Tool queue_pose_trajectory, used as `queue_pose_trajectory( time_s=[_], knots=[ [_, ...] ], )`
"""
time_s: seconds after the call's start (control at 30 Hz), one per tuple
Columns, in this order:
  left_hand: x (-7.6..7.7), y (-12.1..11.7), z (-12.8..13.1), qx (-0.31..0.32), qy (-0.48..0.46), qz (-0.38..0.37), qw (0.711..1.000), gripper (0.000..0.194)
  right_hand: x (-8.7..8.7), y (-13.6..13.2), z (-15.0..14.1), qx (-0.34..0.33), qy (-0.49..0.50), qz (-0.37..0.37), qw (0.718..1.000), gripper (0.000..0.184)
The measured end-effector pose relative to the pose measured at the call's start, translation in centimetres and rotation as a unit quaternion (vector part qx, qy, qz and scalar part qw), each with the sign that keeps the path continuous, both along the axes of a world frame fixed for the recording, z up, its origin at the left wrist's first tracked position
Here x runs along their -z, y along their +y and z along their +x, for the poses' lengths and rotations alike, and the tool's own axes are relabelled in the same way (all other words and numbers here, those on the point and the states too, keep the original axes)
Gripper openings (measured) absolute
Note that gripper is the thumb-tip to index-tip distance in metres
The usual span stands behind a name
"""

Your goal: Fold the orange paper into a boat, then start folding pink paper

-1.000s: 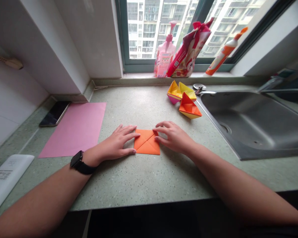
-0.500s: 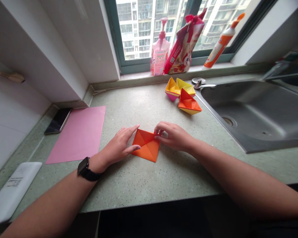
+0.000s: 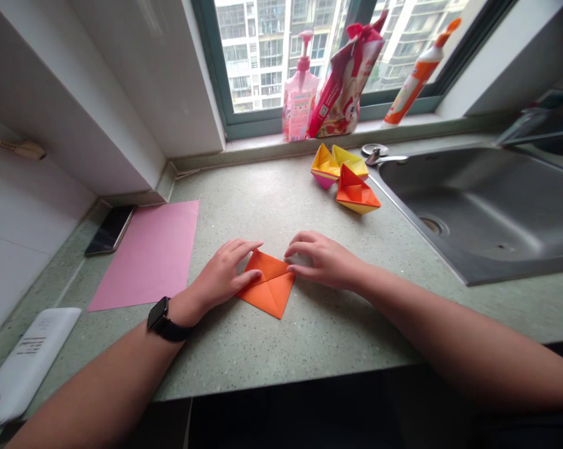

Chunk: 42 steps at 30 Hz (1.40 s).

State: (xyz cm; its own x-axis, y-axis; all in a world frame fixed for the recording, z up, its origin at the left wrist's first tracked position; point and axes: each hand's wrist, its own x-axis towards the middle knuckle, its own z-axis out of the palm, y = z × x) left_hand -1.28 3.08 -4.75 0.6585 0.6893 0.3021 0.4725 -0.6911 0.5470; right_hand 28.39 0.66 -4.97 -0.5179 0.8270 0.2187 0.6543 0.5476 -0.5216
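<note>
A folded square of orange paper [image 3: 272, 293] with crossing creases lies flat on the counter, turned so one corner points toward me. My left hand [image 3: 222, 271] wears a black watch [image 3: 162, 318] at the wrist. Its thumb presses on the paper's left part, and the index finger reaches along the far corner, gripping it against the counter. At the right corner is my right hand [image 3: 316, 259], thumb tip at the paper, with a gap between thumb and curved fingers. Beyond it stand several folded paper boats, a yellow one [image 3: 325, 163] and an orange one [image 3: 356, 192] among them.
A pink sheet [image 3: 153, 255] lies left beside a dark phone [image 3: 110, 229]. Nearer is a white power bank [image 3: 28, 362]. The steel sink [image 3: 496, 212] is at right. A pink pump bottle [image 3: 300, 103], a red bag [image 3: 346, 87] and an orange-white bottle [image 3: 414, 84] line the sill.
The orange paper has turned and shifted slightly left and toward me. My right fingers have spread from their pinch at its far edge. My left hand stays at the left side.
</note>
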Motion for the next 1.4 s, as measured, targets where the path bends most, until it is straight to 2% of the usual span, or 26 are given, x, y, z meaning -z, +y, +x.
queue_pose_trajectory(
  time_s=[0.07, 0.2, 0.27, 0.33, 0.43, 0.53, 0.63, 0.7, 0.8, 0.9, 1.0, 1.07, 1.13, 1.2, 1.3, 1.4],
  knots=[
    [-0.3, -0.1, 0.1, -0.007, -0.038, 0.018, 0.999, 0.039, 0.0, -0.1, -0.1, -0.010, -0.003, -0.004, 1.000, 0.013],
    [-1.0, -0.3, 0.0, -0.032, -0.138, 0.066, 0.988, 0.019, 0.3, -0.2, -0.3, 0.016, 0.044, -0.029, 0.998, 0.043],
    [-1.3, -0.6, -0.1, -0.042, -0.181, 0.090, 0.978, 0.015, 0.4, -0.3, -0.5, 0.028, 0.079, -0.052, 0.995, 0.049],
    [-1.7, -0.9, -0.1, -0.045, -0.206, 0.129, 0.969, 0.013, 0.3, -0.4, -0.9, 0.036, 0.118, -0.069, 0.990, 0.047],
    [-2.1, -1.6, 0.0, -0.022, -0.210, 0.204, 0.956, 0.016, -0.2, -0.8, -1.7, 0.037, 0.184, -0.058, 0.981, 0.030],
    [-2.3, -2.0, 0.3, -0.005, -0.194, 0.246, 0.950, 0.021, -0.7, -1.3, -2.3, 0.030, 0.219, 0.011, 0.975, 0.010],
    [-2.3, -2.3, 0.3, -0.056, -0.187, 0.279, 0.940, 0.039, -1.1, -1.6, -2.5, 0.015, 0.220, 0.130, 0.967, 0.009],
    [-2.4, -2.3, 0.2, -0.088, -0.176, 0.295, 0.935, 0.048, -1.4, -1.9, -2.5, 0.000, 0.217, 0.219, 0.951, 0.009],
    [-2.6, -2.4, 0.0, -0.059, -0.142, 0.297, 0.942, 0.028, -1.9, -2.3, -2.3, -0.032, 0.203, 0.303, 0.931, 0.013],
    [-2.8, -2.4, -0.1, -0.017, -0.131, 0.265, 0.955, 0.017, -2.2, -2.5, -2.1, -0.052, 0.188, 0.319, 0.927, 0.018],
    [-2.9, -2.2, -0.2, -0.021, -0.147, 0.245, 0.958, 0.010, -2.2, -2.4, -1.8, -0.052, 0.186, 0.325, 0.926, 0.020],
    [-2.9, -2.0, -0.2, -0.018, -0.161, 0.238, 0.958, 0.015, -2.1, -2.3, -1.6, -0.051, 0.186, 0.335, 0.922, 0.020],
    [-2.9, -1.8, -0.1, -0.007, -0.158, 0.236, 0.959, 0.036, -2.0, -2.2, -1.6, -0.051, 0.187, 0.342, 0.919, 0.022],
    [-2.8, -1.8, 0.0, 0.001, -0.132, 0.248, 0.960, 0.041, -1.9, -2.2, -1.6, -0.050, 0.192, 0.339, 0.919, 0.022],
    [-2.6, -1.8, 0.0, -0.002, -0.110, 0.268, 0.957, 0.018, -1.9, -2.5, -1.6, -0.044, 0.190, 0.308, 0.931, 0.021],
    [-2.6, -1.6, -0.1, -0.021, -0.135, 0.232, 0.963, 0.010, -2.1, -2.6, -1.3, -0.018, 0.182, 0.265, 0.947, 0.025]
  ],
)
